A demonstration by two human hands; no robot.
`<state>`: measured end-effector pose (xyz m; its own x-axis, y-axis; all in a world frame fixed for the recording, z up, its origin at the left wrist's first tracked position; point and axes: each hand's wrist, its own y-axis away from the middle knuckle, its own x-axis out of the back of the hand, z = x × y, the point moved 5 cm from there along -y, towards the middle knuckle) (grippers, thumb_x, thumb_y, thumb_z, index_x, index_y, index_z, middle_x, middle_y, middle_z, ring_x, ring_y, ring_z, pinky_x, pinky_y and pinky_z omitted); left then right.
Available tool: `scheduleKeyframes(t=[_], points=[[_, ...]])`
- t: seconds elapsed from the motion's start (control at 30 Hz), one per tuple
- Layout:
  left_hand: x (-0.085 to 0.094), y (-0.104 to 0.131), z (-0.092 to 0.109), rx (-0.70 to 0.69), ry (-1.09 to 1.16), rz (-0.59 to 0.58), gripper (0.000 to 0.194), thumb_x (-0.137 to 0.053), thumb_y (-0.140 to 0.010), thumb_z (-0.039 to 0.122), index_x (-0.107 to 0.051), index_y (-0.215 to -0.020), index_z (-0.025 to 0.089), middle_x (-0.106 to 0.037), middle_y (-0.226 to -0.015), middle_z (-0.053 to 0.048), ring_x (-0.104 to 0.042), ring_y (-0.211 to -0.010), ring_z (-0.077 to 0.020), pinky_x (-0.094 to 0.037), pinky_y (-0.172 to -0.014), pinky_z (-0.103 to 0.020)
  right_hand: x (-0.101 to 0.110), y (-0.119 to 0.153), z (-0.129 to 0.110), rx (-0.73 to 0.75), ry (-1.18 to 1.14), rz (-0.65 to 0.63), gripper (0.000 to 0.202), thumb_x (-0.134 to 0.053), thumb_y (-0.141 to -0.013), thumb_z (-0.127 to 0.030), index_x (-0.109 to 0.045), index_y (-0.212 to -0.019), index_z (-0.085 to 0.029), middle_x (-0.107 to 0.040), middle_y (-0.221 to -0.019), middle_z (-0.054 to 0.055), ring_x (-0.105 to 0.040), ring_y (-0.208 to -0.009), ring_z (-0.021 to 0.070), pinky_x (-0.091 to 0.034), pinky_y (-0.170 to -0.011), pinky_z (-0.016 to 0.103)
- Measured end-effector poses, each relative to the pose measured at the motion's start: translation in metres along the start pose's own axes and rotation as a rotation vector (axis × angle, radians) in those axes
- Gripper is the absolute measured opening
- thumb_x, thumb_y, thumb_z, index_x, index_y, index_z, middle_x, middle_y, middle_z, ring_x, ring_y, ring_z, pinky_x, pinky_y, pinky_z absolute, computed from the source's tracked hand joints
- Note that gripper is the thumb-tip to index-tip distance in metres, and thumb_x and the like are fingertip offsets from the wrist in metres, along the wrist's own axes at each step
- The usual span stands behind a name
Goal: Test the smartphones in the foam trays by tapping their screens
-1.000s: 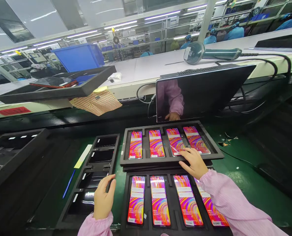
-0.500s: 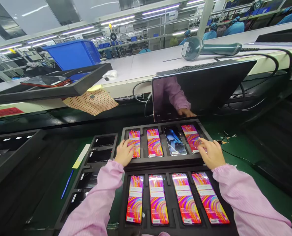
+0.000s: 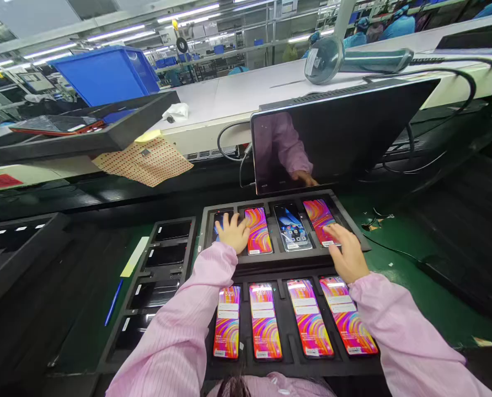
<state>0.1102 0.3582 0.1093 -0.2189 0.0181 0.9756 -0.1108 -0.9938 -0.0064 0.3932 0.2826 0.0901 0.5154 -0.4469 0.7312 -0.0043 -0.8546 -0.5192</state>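
In the upper black foam tray (image 3: 271, 262) lie phones side by side. My left hand (image 3: 234, 234), fingers spread, is over the far-left phone (image 3: 222, 218) and beside a phone with a pink and yellow screen (image 3: 258, 231). The third phone (image 3: 292, 227) shows a blue screen with icons. My right hand (image 3: 346, 251) has its fingers apart, with fingertips at the lower part of the rightmost phone (image 3: 320, 220). Neither hand grips anything. Several lit phones lie in the lower tray (image 3: 285, 331), nearer me.
A dark monitor (image 3: 337, 138) stands behind the trays. Left are a tray of dark phones (image 3: 180, 264), a blue pen (image 3: 113, 302) and a yellow strip (image 3: 134, 257). A scanner (image 3: 353, 59) and blue bin (image 3: 109, 74) sit on the shelf.
My left hand has moved right and spread its fingers. The far-left phone's screen went from colourful to dark blue, and the third phone now shows icons. The camera view has shifted slightly.
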Motion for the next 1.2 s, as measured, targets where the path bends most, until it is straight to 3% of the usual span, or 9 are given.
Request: scheduleKeyframes(t=[0.13, 0.3, 0.43, 0.57, 0.67, 0.77, 0.93, 1.1, 1.2], points=[[0.018, 0.013, -0.018, 0.093, 0.134, 0.292, 0.044, -0.037, -0.083, 0.035, -0.047, -0.125, 0.022, -0.046, -0.132, -0.009, -0.028, -0.129, -0.0322, -0.019, -0.102, -0.061, 0.0, 0.055, -0.034, 0.188, -0.139, 0.054, 0.033, -0.04, -0.082, -0.022, -0.051, -0.112, -0.018, -0.063, -0.097, 0.009, -0.053, -0.103, 0.0228, -0.04, -0.091, 0.044], [0.022, 0.123, -0.051, -0.207, 0.291, 0.551, 0.026, -0.043, -0.082, 0.025, -0.06, -0.101, 0.02, -0.062, -0.103, -0.007, -0.048, -0.112, -0.0212, -0.038, -0.097, -0.043, -0.014, 0.145, -0.051, 0.263, -0.144, -0.178, 0.022, -0.045, -0.081, -0.021, -0.059, -0.098, -0.019, -0.064, -0.081, 0.005, -0.058, -0.084, 0.02, -0.045, -0.081, 0.041], [-0.023, 0.223, -0.087, -0.256, 0.182, 0.382, 0.019, -0.045, -0.08, 0.02, -0.064, -0.085, 0.022, -0.063, -0.092, -0.005, -0.055, -0.098, -0.0192, -0.045, -0.087, -0.038, -0.042, 0.181, -0.048, 0.219, 0.026, -0.458, 0.037, -0.044, -0.083, -0.025, -0.052, -0.119, -0.023, -0.068, -0.088, 0.004, -0.055, -0.099, 0.0236, -0.031, -0.096, 0.054], [-0.072, 0.281, -0.1, -0.35, 0.025, 0.199, 0.023, -0.048, -0.076, 0.02, -0.066, -0.088, 0.026, -0.064, -0.096, -0.004, -0.052, -0.1, -0.0213, -0.044, -0.084, -0.039, -0.057, 0.156, -0.038, 0.012, 0.152, -0.501, 0.044, -0.036, -0.085, -0.028, -0.042, -0.129, -0.024, -0.063, -0.111, 0.008, -0.045, -0.116, 0.029, -0.022, -0.096, 0.064], [-0.094, 0.279, -0.097, -0.414, -0.053, 0.066, 0.028, -0.048, -0.075, 0.022, -0.065, -0.095, 0.029, -0.062, -0.106, -0.004, -0.047, -0.106, -0.0258, -0.038, -0.089, -0.048, -0.044, 0.142, -0.022, -0.137, 0.207, -0.393, 0.048, -0.033, -0.085, -0.03, -0.036, -0.133, -0.019, -0.053, -0.126, 0.012, -0.038, -0.123, 0.0306, -0.025, -0.095, 0.062], [-0.097, 0.241, -0.099, -0.347, -0.093, -0.014, 0.033, -0.045, -0.075, 0.019, -0.064, -0.099, 0.029, -0.06, -0.112, -0.005, -0.042, -0.11, -0.0283, -0.032, -0.092, -0.053, -0.018, 0.16, -0.002, -0.18, 0.168, -0.302, 0.045, -0.032, -0.085, -0.032, -0.043, -0.126, -0.019, -0.061, -0.113, 0.011, -0.048, -0.114, 0.027, -0.028, -0.097, 0.056], [-0.07, 0.183, -0.096, -0.132, -0.083, 0.185, 0.03, -0.042, -0.077, 0.019, -0.065, -0.097, 0.02, -0.057, -0.107, -0.012, -0.042, -0.103, -0.029, -0.034, -0.086, -0.05, 0.006, 0.21, 0.029, -0.246, 0.156, -0.338, 0.039, -0.034, -0.083, -0.032, -0.052, -0.115, -0.019, -0.068, -0.084, 0.007, -0.059, -0.093, 0.0235, -0.029, -0.097, 0.053], [-0.099, 0.215, -0.021, -0.746, 0.144, -0.123, 0.032, -0.045, -0.075, 0.022, -0.061, -0.102, 0.026, -0.057, -0.108, -0.006, -0.043, -0.104, -0.0224, -0.033, -0.091, -0.043, -0.004, 0.192, 0.043, -0.326, 0.254, -0.415, 0.045, -0.034, -0.082, -0.036, -0.047, -0.121, -0.017, -0.052, -0.125, 0.014, -0.039, -0.123, 0.0321, -0.027, -0.093, 0.064], [-0.115, 0.214, -0.002, -0.786, 0.098, -0.177, 0.033, -0.048, -0.074, 0.024, -0.059, -0.105, 0.031, -0.056, -0.112, -0.003, -0.042, -0.106, -0.0243, -0.028, -0.094, -0.048, 0.002, 0.163, 0.036, -0.292, 0.234, -0.313, 0.049, -0.037, -0.082, -0.037, -0.041, -0.127, -0.017, -0.049, -0.129, 0.015, -0.034, -0.126, 0.0332, -0.03, -0.092, 0.061]])
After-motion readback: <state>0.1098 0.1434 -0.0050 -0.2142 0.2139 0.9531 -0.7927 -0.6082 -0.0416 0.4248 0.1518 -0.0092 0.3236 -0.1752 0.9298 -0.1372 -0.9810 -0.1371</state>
